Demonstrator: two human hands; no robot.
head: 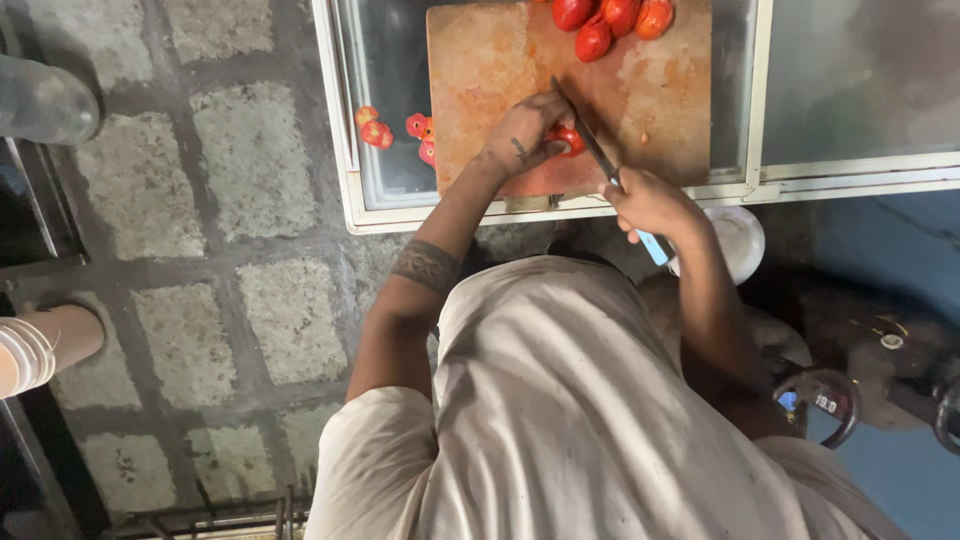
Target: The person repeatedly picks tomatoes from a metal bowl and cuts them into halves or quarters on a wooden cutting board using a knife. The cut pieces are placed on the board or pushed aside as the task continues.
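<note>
My left hand [525, 130] presses a red tomato [570, 140] down onto a stained wooden cutting board [480, 70]. My right hand [650, 203] grips a knife [590, 140] with a light blue handle, its dark blade laid against the tomato. Three whole tomatoes [610, 22] lie at the board's far edge. The board rests on a glass-topped counter [390, 110] with a white frame.
Several cut tomato pieces [400, 133] lie on the glass left of the board. A white bowl [738, 240] sits below the counter edge by my right arm. Stone paving [220, 260] spreads to the left, where another person's foot [45, 345] shows. Dark equipment [880, 360] stands at right.
</note>
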